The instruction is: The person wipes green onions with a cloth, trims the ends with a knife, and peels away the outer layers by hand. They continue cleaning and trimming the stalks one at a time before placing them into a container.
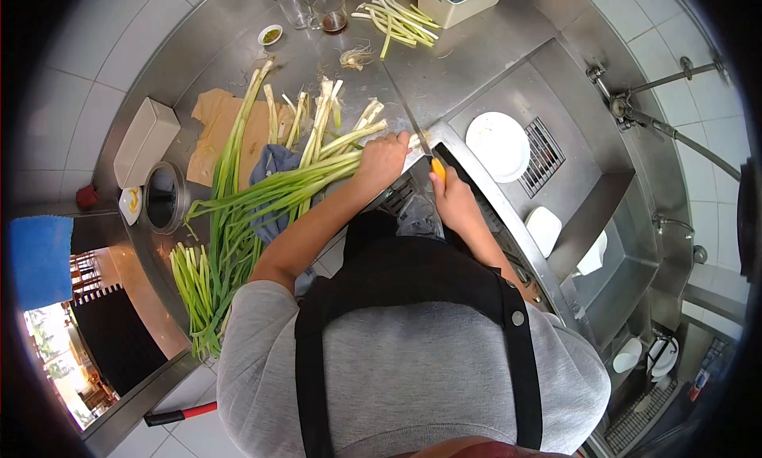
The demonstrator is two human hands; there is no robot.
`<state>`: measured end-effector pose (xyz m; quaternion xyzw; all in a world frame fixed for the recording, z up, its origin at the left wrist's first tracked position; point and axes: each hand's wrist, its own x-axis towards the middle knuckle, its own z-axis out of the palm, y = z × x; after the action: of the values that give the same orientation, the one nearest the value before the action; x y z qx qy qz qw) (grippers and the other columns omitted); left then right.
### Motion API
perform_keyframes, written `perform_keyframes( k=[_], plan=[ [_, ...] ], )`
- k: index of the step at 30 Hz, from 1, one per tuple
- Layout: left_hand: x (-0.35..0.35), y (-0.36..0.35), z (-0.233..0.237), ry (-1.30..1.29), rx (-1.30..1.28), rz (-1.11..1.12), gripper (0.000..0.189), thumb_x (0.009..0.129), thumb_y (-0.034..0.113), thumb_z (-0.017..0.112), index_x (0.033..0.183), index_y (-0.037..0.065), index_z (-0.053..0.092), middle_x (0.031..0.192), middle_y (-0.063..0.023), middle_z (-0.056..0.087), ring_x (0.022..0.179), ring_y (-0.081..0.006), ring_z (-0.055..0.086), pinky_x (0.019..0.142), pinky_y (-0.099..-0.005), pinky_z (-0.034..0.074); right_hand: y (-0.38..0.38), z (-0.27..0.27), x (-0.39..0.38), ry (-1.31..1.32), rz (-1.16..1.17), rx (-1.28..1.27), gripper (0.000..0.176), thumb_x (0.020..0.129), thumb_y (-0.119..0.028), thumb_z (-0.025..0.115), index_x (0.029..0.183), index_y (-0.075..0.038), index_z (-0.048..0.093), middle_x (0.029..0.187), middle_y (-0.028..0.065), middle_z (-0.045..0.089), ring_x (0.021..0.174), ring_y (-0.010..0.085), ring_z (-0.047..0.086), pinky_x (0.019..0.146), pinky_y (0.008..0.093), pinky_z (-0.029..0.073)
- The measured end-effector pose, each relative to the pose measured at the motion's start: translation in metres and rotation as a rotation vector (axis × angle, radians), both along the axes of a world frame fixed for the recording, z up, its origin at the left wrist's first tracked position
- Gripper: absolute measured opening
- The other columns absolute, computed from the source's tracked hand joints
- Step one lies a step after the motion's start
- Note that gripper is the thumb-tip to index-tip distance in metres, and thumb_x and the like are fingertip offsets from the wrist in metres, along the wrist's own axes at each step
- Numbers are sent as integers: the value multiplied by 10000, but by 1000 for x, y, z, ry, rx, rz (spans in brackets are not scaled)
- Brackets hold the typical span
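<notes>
My left hand [382,161] is closed around a bunch of green onions [309,180], near their white root ends at the counter's edge. My right hand [455,198] grips the yellow handle of a long knife [410,109]. Its blade points away from me, just right of the held root ends. More long green onions [234,152] lie to the left, partly over brown paper [214,117] and a blue-grey cloth [274,163]. Trimmed white stalks [397,21] are piled at the back, near a small heap of roots [355,58].
A glass cup [329,15], a small sauce bowl [270,36] and a white bin [460,1] stand at the back. On the right, a white plate [498,147] lies in the sink area [548,85]. A round metal container [164,198] sits left.
</notes>
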<state>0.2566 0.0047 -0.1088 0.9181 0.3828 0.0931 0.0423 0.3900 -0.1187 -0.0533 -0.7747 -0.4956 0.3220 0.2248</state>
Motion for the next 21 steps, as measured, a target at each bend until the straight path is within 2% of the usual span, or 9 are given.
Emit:
perform_keyframes(
  k=[6,12,17,21],
  plan=[
    [1,-3,0,-24,14,18,234,870,289,560,862,63,499,711,-103,600,613,-247,640,515,-354,493,0,6,9,6,38,-11,391,954,-348,439,953,42,470,740,313,582,765,483,575,650,522,451],
    [-1,0,-1,-61,-42,7,237,875,290,552,861,60,495,701,-110,602,599,-259,638,498,-359,488,25,-7,7,-82,106,41,392,944,-329,449,941,62,476,728,309,594,745,484,588,671,528,469],
    [-1,1,0,-10,-50,-14,260,892,303,532,894,48,479,715,-128,609,619,-279,642,505,-376,489,18,4,15,-48,127,15,399,942,-328,451,946,70,482,745,310,600,754,480,591,678,525,472],
    [-2,2,1,-23,-86,-24,248,895,296,528,907,53,477,734,-143,617,638,-298,640,524,-393,491,36,-8,10,-57,114,32,414,939,-333,452,960,78,495,783,322,601,784,479,592,706,524,471]
  ],
)
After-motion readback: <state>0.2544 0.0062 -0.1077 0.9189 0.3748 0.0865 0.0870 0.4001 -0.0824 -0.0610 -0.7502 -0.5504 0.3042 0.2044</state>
